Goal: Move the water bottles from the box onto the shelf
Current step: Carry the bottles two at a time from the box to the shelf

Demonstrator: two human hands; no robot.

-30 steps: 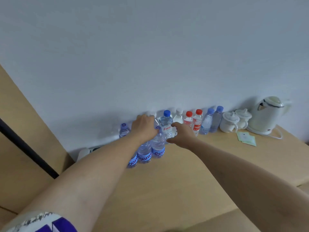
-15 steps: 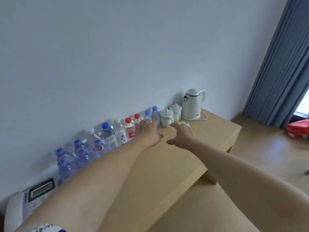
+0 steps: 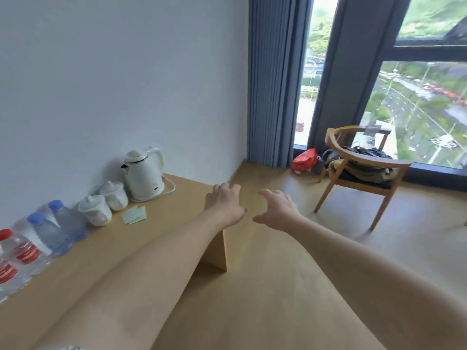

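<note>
Clear water bottles [image 3: 50,232], blue-capped and red-capped, line the wooden shelf [image 3: 161,218] at the frame's lower left, while the left hand [image 3: 223,204] and right hand [image 3: 276,210], mid-frame, hover apart, fingers loosely spread, holding nothing.

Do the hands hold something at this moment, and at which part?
Nothing is held. The left hand and the right hand are both empty, fingers loosely spread, in the air away from the bottles.

Left hand [image 3: 223,205], right hand [image 3: 276,209], outstretched (seemingly empty)
</note>
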